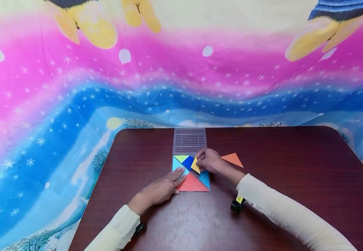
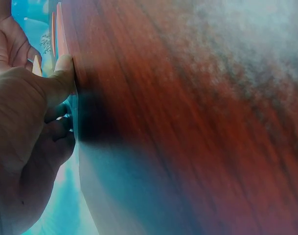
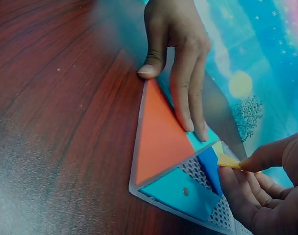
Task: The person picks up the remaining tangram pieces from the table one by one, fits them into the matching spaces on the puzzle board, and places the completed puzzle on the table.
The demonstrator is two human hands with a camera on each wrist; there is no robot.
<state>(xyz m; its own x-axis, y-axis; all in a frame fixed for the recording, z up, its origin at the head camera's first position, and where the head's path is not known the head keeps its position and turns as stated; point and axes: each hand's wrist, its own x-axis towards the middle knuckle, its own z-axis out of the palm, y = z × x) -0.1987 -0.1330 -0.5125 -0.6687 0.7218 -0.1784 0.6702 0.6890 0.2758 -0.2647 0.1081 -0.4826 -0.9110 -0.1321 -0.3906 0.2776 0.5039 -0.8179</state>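
Observation:
A square tangram tray (image 3: 134, 183) with a perforated floor lies on the table. Inside it are a large red-orange triangle (image 1: 192, 184), a large light-blue triangle (image 1: 177, 167), a blue piece (image 1: 187, 162), a yellow-green piece (image 1: 181, 158) and a teal piece (image 3: 180, 193) with a small hole. My left hand (image 1: 165, 183) rests on the tray's left side, its straight fingers pressing the light-blue triangle and the thumb at the corner of the red-orange one. Between thumb and fingertips my right hand (image 1: 209, 160) pinches a yellow tangram piece (image 3: 228, 160), held tilted over the gap beside the blue piece.
The perforated lid (image 1: 189, 141) lies opened flat behind the tray, at the table's back edge. An orange triangle (image 1: 233, 159) lies on the table (image 1: 294, 167) to the right, behind my right forearm. A patterned cloth (image 1: 181, 69) hangs behind the table.

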